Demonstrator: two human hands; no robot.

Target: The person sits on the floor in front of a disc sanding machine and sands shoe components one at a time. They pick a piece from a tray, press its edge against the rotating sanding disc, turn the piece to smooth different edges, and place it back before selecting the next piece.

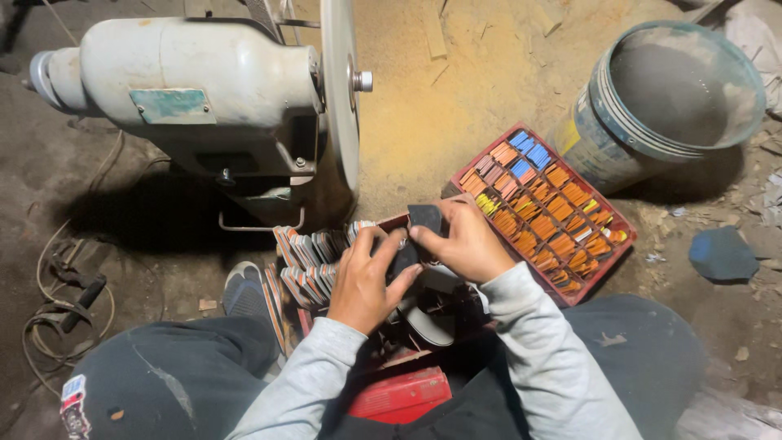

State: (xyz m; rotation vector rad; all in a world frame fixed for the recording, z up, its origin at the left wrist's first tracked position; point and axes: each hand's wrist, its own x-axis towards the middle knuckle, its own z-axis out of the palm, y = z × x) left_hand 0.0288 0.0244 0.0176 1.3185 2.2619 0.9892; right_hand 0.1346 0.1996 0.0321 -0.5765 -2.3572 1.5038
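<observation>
On the ground before the grinding machine point(195, 90), sitting low with both knees apart and working close over a near tray of upright cards point(305, 261). Pinching a dark square piece point(425, 218) between thumb and fingertips of the right hand point(464, 244), fingers closed on its lower edge only, probably for keeping its face free to view. Curling the left hand point(362, 281) half closed around a second dark piece point(403, 261), thumb on top; partly hidden, so not possible to tell if single or several. Keeping both pieces just above the near tray, below the grinding disc point(340, 90), apparently so that little reaching is needed.

Lying just beside the right hand, a red tray point(593, 277) full of orange, yellow and blue pieces, standing in rows on edge, seemingly sorted by colour. Standing behind it and touching or nearly touching, a grey bucket point(599, 138). Resting under the left forearm, beside the cards, a shoe point(244, 289). Spreading around the machine, yellow dust point(456, 114), probably from grinding.
</observation>
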